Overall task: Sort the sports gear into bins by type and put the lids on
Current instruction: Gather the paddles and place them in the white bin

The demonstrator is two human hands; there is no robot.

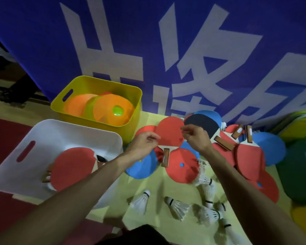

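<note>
Pinching opposite edges, the left hand point(143, 143) and right hand point(195, 138) held a round red wooden-handled paddle point(170, 133) between them at frame centre.

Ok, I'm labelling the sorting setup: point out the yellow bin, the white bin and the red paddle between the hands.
yellow bin point(113, 89): head view, inner back wall.
white bin point(42, 135): head view, bare inner left wall.
red paddle point(170, 133): head view, blade face.
</note>
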